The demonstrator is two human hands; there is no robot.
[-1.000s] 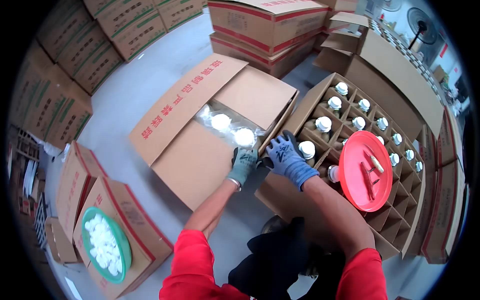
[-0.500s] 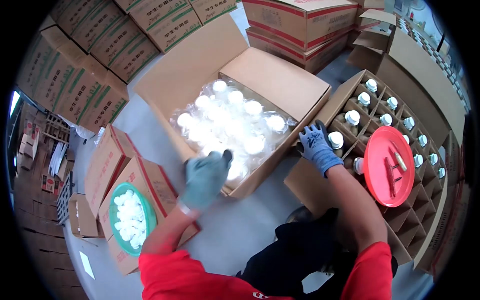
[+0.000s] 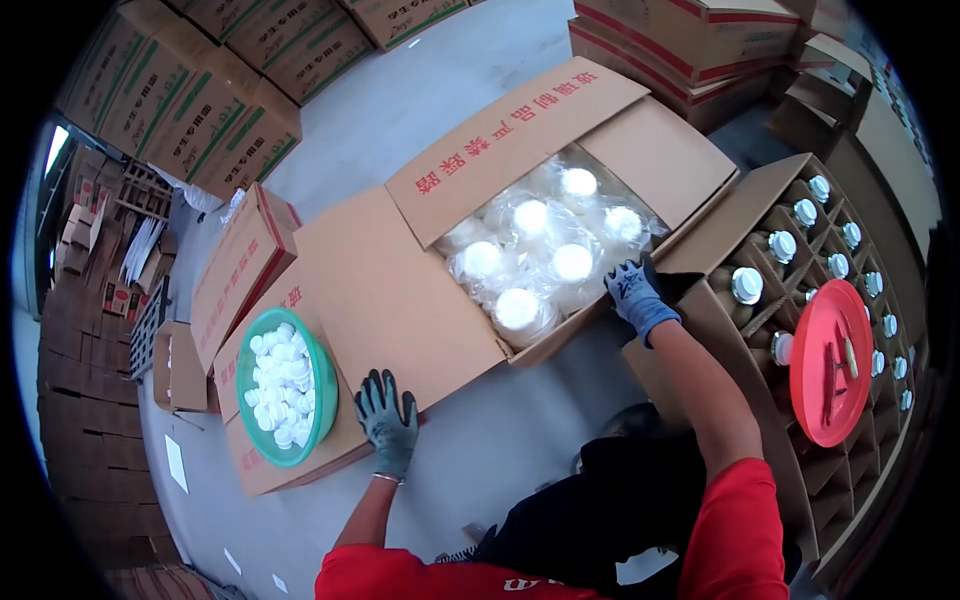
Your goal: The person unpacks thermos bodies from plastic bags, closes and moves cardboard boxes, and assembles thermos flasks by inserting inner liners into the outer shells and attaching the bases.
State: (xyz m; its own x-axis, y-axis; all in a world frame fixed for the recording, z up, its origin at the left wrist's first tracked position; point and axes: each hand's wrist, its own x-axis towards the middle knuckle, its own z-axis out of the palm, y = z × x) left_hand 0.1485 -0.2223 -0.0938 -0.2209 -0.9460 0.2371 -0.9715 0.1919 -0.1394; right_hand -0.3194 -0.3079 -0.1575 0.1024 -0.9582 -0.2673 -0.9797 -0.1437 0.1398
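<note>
My left hand (image 3: 388, 425), in a grey-green glove, has its fingers spread against the lower edge of a plain box flap (image 3: 400, 290). My right hand (image 3: 636, 295), in a blue-grey glove, grips the near right edge of the open cardboard box (image 3: 545, 352). Inside that box stand several bottles with white caps (image 3: 517, 309), wrapped in clear plastic. A far flap with red lettering (image 3: 520, 130) leans over part of them. Left of my left hand, a green basin (image 3: 328, 395) is full of loose white caps (image 3: 280, 385).
At the right, a divided carton (image 3: 745, 400) holds several white-capped bottles (image 3: 747, 286). A red plate (image 3: 835, 405) with small tools rests on it. Stacked cartons (image 3: 200, 110) stand at the back left, more red-striped boxes (image 3: 690, 50) behind. Grey floor (image 3: 470, 440) shows between.
My left hand has moved from above the bottles down and left to the plain flap. The red-lettered flap has folded inward, covering some bottles. The view has shifted; my right hand stays at the box edge.
</note>
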